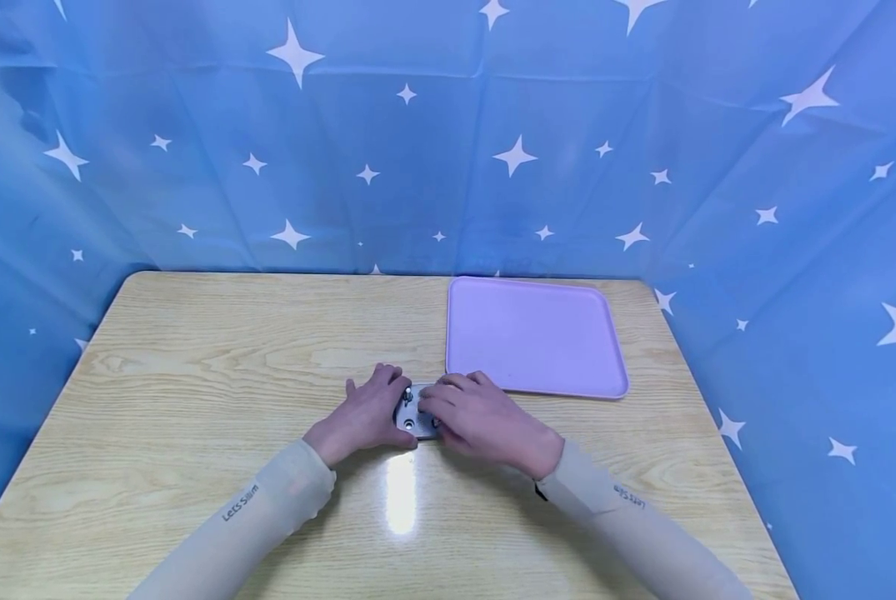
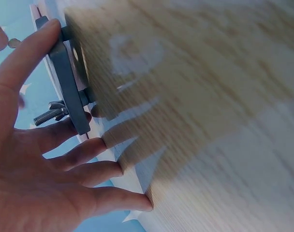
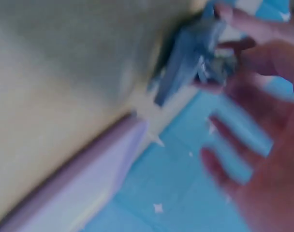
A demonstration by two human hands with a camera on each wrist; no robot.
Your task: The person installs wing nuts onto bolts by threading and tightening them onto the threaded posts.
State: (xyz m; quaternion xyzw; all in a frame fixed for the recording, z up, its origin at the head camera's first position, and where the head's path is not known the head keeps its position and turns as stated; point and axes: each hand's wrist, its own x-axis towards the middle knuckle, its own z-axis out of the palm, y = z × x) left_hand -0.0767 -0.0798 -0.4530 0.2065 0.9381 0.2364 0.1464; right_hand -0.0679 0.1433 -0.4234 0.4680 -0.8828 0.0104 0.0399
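A small grey metal plate (image 1: 422,427) lies low over the table between both hands. My left hand (image 1: 372,412) holds its left end, thumb on the near edge and index finger at the far edge. The left wrist view shows its other fingers spread, with tips down by the wood. Near that end a threaded bolt (image 2: 46,117) sticks up through a wing nut (image 2: 57,105). Over the right end, my right hand (image 1: 485,421) pinches another wing nut (image 3: 222,67) between thumb and fingers; the right wrist view is blurred there. In the head view, the right fingers partly hide this end.
A shallow purple tray (image 1: 533,333) rests on the wooden table (image 1: 215,367), behind and right of the plate, its near left corner close to my right hand. Blue star-patterned cloth (image 1: 448,125) hangs behind the table and along its sides.
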